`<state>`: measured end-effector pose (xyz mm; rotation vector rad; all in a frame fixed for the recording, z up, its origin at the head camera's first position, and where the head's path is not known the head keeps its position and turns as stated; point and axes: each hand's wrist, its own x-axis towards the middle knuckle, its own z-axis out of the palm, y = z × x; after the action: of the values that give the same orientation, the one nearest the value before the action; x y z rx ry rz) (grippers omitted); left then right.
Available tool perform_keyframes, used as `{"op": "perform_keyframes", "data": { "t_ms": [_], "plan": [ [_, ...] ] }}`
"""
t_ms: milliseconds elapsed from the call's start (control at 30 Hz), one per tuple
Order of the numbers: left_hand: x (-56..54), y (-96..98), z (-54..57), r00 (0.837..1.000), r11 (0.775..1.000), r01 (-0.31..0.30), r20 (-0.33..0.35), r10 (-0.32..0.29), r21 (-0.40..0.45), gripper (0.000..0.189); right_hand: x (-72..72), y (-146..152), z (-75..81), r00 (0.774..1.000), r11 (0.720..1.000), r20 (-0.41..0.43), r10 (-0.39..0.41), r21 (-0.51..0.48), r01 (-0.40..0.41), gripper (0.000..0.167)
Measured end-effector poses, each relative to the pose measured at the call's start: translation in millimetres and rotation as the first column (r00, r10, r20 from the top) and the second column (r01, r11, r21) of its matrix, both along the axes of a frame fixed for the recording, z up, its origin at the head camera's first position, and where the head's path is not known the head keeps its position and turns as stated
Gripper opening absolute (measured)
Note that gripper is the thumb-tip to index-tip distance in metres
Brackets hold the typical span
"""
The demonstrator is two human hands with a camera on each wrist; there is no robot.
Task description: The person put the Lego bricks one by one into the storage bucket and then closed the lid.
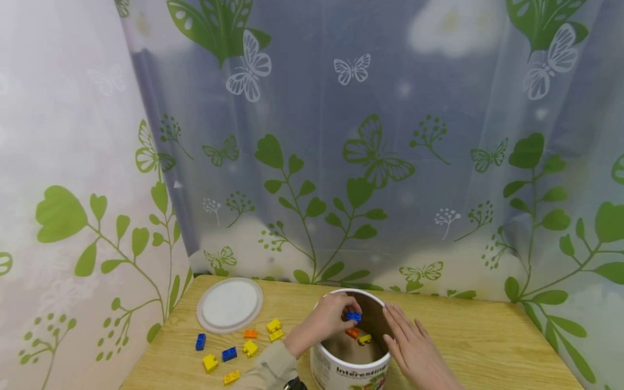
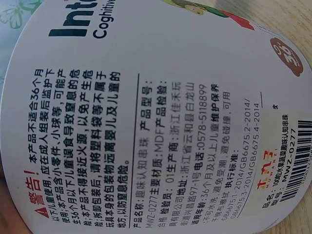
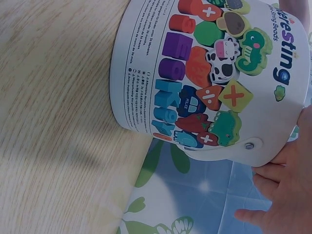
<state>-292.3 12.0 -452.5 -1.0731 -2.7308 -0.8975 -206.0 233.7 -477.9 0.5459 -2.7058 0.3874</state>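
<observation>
My left hand (image 1: pixel 333 315) pinches a blue toy brick (image 1: pixel 353 316) over the mouth of a round white bucket (image 1: pixel 351 364). Down inside the bucket lie an orange brick (image 1: pixel 352 333) and a yellow brick (image 1: pixel 364 339). Fairly straight fingers of my right hand (image 1: pixel 411 342) rest against the bucket's right rim, which the right wrist view also shows beside its handle rivet (image 3: pixel 249 146). The bucket's printed label (image 2: pixel 185 141) fills most of the left wrist view, and the held brick cannot be seen there.
Left of the bucket, several loose bricks lie scattered on the wooden table (image 1: pixel 468 346), among them a blue brick (image 1: pixel 229 353), a yellow brick (image 1: pixel 210 363) and an orange brick (image 1: pixel 250 334). A round white lid (image 1: pixel 230 304) lies behind them. A patterned curtain (image 1: pixel 312 162) hangs behind the table.
</observation>
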Motion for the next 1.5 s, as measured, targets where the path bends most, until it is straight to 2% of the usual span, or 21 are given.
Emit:
{"op": "perform_keyframes", "data": {
  "t_ms": [167,300,500,600,767,933,1067,1267,1500],
  "plan": [
    [0.5,-1.1,-0.7,1.000,0.999,-0.025,-0.018,0.025,0.023,0.020,-1.1,-0.4,0.2,1.000,1.000,0.016,-0.001,-0.004,0.001,0.053],
    [-1.0,-4.3,-0.1,0.998,0.995,-0.035,-0.040,0.039,0.097,0.019,-1.8,-1.2,1.1,0.999,1.000,0.039,-0.001,-0.006,0.001,0.054],
    [-4.9,-17.9,8.1,0.992,0.970,-0.019,-0.113,0.048,0.243,0.015,-1.7,-1.2,0.2,1.000,1.000,0.021,0.001,-0.005,0.000,0.053],
    [-5.7,-26.8,13.6,0.991,0.954,-0.021,-0.118,0.059,0.298,0.016,-1.5,-1.0,0.4,1.000,1.000,0.019,-0.001,-0.011,0.001,0.053],
    [-6.9,-42.7,20.0,0.986,0.939,-0.050,-0.132,0.100,0.341,0.019,-1.6,-0.9,1.2,1.000,1.000,0.030,-0.003,-0.015,0.003,0.054],
    [-7.8,-58.1,22.5,0.975,0.933,-0.092,-0.159,0.155,0.347,0.020,-1.6,-0.3,0.5,1.000,1.000,0.025,-0.001,-0.012,0.001,0.054],
    [-7.3,-70.1,22.9,0.971,0.925,-0.135,-0.139,0.195,0.355,0.019,-1.6,-0.2,-0.3,1.000,1.000,0.016,0.001,-0.010,-0.001,0.054],
    [-7.1,-87.0,14.2,0.962,0.911,-0.201,-0.106,0.254,0.361,0.020,-0.3,-0.3,-0.1,1.000,1.000,0.003,0.005,-0.014,-0.005,0.054],
    [-8.4,-104.3,-13.4,0.953,0.909,-0.254,-0.073,0.293,0.330,0.017,0.7,0.3,-0.1,0.999,1.000,-0.031,0.017,-0.004,-0.017,0.052]
  ]
}}
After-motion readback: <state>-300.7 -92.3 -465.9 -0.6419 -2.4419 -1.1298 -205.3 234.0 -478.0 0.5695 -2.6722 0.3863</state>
